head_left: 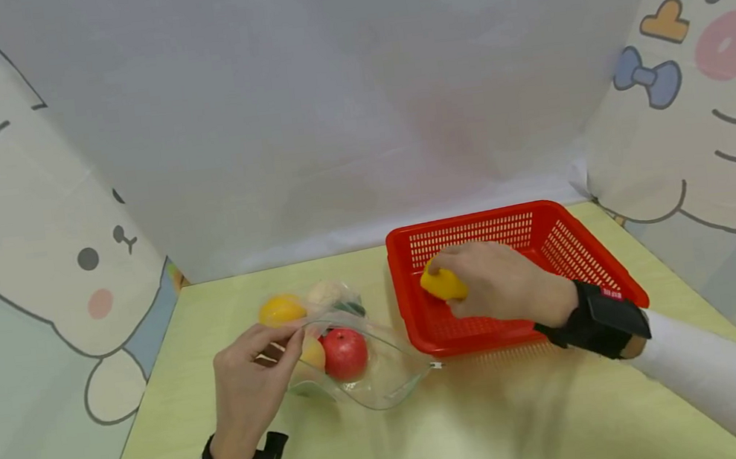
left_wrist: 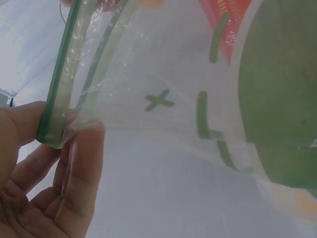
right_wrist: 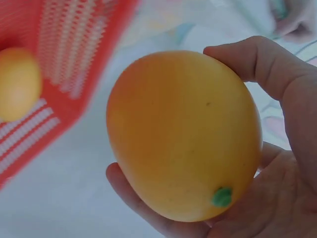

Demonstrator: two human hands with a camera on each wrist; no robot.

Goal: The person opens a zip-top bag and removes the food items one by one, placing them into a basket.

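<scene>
Broadly, the pale walls (head_left: 329,114) fence the tabletop (head_left: 470,435) at the back and sides, so the widest room for the arms lies on the near side. The red basket (head_left: 405,293) stands at the right, its raised rim an edge any lifted piece must get over. Left of it, with only a narrow strip between, lies the clear zip bag (head_left: 383,374), mouth towards the basket, probably so the reach across is short. The left hand (head_left: 252,376) pinches the bag's rim between thumb and fingers, which seems to hold the mouth parted; the right hand (head_left: 497,279), over the basket's left part, is curved around a yellow mango-like fruit (right_wrist: 183,134), thumb and fingers spread on opposite sides, likely because it is broad and smooth. Whether it touches the basket floor, I cannot tell. Another yellow fruit (right_wrist: 20,84) shows in the basket in the right wrist view. Through the film show a red fruit (head_left: 346,354) and yellow and pale pieces; a small white slider (head_left: 436,365) sits just beside the basket's near-left corner.
</scene>
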